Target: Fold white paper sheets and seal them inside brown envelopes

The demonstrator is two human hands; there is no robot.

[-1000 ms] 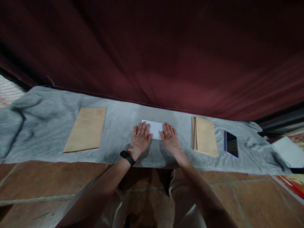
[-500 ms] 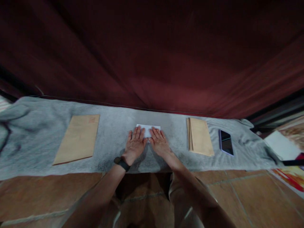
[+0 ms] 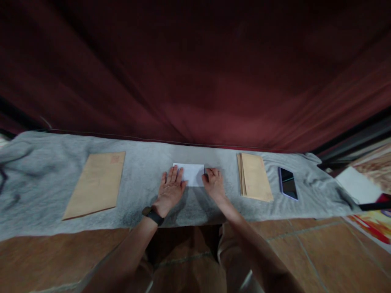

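at far left we see a brown envelope [image 3: 94,184] lying flat on the grey cloth [image 3: 39,162]. our left hand [image 3: 170,190] lies spread flat, pinning the folded white paper [image 3: 191,174] at centre; our right hand [image 3: 214,185] curls fingertips on its right edge. beyond that we see an envelope stack [image 3: 254,177] and a phone [image 3: 287,183].
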